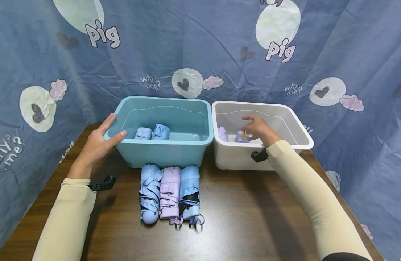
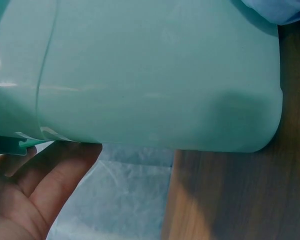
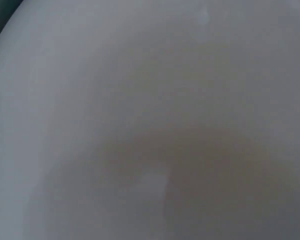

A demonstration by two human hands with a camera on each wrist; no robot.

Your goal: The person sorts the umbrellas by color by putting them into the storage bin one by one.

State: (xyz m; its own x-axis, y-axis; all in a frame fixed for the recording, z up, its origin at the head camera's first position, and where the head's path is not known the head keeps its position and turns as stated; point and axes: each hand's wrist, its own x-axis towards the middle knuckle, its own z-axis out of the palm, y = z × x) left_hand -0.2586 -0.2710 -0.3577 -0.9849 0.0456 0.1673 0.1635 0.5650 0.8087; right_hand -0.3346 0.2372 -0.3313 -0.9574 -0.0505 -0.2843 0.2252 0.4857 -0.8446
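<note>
Resting flat-fingered on the blue bin [image 1: 161,152], left hand [image 1: 97,143] steadies; right hand [image 1: 259,129] pinches a purple umbrella [image 1: 241,137].

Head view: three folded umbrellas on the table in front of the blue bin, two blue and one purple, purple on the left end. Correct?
Not quite. The purple umbrella lies in the middle, between the two blue umbrellas; the head view shows it. The rest holds.

Glossy smooth plastic blue bin [image 1: 161,152] and white bin [image 1: 233,156]; wood-grain table [image 1: 246,217].
</note>
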